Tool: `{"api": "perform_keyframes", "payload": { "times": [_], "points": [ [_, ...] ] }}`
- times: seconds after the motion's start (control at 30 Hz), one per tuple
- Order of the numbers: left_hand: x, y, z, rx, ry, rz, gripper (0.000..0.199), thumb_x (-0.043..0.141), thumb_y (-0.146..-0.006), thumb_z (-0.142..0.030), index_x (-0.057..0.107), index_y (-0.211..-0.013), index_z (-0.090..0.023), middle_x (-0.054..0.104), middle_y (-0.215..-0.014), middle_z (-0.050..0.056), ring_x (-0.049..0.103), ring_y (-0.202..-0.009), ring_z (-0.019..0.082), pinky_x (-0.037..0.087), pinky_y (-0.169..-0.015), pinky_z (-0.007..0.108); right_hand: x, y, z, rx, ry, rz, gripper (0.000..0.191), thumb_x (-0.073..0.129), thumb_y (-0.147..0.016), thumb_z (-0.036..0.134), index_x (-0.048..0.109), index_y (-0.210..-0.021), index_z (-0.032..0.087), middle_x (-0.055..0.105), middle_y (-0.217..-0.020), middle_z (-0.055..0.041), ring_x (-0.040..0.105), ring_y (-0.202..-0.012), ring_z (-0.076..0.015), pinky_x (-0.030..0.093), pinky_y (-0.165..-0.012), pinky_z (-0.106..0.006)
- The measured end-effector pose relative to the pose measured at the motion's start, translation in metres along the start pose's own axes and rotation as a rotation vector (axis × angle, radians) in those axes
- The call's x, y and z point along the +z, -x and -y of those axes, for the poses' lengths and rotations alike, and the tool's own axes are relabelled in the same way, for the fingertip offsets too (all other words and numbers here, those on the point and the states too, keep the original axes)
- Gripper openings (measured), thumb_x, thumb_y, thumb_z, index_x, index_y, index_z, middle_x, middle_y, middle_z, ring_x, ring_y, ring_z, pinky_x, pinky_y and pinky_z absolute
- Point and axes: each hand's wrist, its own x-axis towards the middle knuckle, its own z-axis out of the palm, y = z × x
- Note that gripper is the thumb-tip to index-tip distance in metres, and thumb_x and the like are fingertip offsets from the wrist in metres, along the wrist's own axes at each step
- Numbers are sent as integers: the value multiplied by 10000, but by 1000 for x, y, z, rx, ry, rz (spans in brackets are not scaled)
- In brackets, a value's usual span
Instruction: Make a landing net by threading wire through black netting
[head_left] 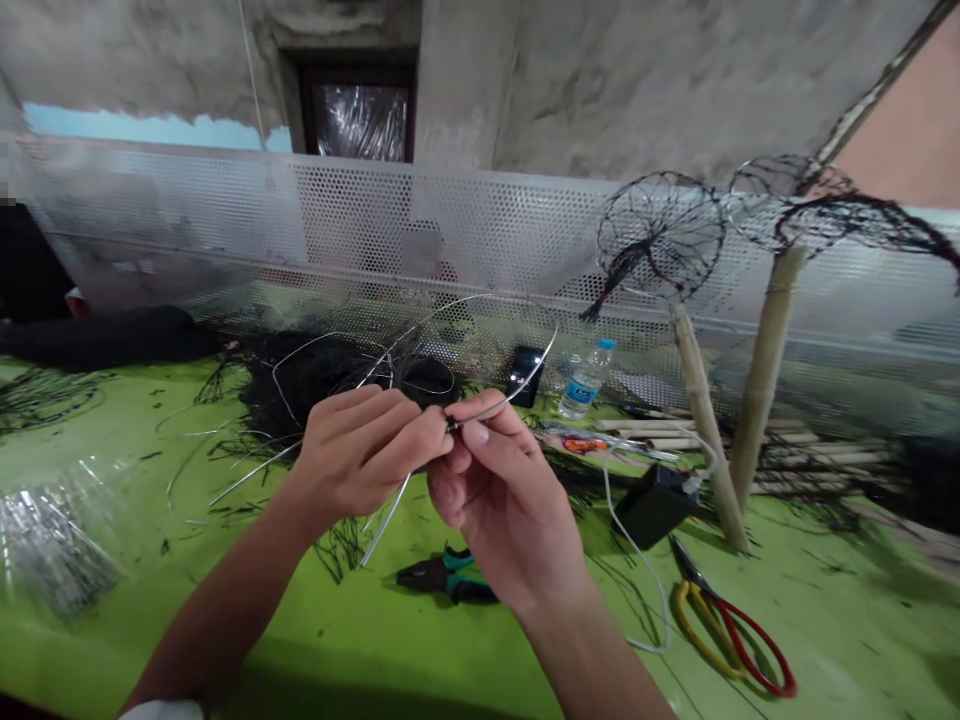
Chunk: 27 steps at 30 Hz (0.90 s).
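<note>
Both hands meet at the middle of the view, above the green table. My left hand (367, 450) is closed on a thin silvery wire (544, 358), its fingers curled over it. My right hand (517, 480) pinches the same wire between thumb and forefinger, just beside the left fingertips. A small dark bit, perhaps thread, shows on the wire between the hands. The wire bends in a loop above them. Below the hands, pliers (442, 577) with green and black handles lie on the table, partly hidden by my right hand.
Behind are black netting (277, 385), a phone (525, 375) and a water bottle (585, 380). To the right stand bamboo posts (766, 370) with wire-and-net hoops, a black box (654, 505) with a white cable, and scissors (724, 620). Plastic packets (60, 530) lie left.
</note>
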Motion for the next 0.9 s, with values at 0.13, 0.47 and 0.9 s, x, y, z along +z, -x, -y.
{"api": "perform_keyframes", "payload": {
  "times": [0.13, 0.47, 0.9],
  "points": [
    [1, 1, -1, 13, 18, -2, 25, 592, -1009, -125, 603, -991, -139, 612, -661, -14, 581, -577, 132, 435, -544, 298, 0, 0, -3, -25, -28, 9, 77, 689, -936, 186, 761, -922, 206, 652, -644, 54, 648, -531, -59, 519, -492, -141],
    [11, 5, -7, -35, 49, -35, 44, 594, -1032, -175, 597, -989, -170, 585, -629, -37, 549, -558, 116, 452, -536, 297, 1, 1, -7, -69, -80, -75, 94, 685, -860, 146, 736, -820, 214, 623, -602, 83, 626, -483, -48, 518, -467, -137],
    [10, 2, -11, -65, 84, -42, 80, 657, -990, -122, 593, -949, -147, 548, -628, -42, 531, -545, 107, 414, -545, 295, 0, -1, -9, -61, -53, -94, 86, 693, -831, 167, 752, -813, 226, 591, -548, 91, 588, -442, -43, 485, -438, -126]
  ]
}}
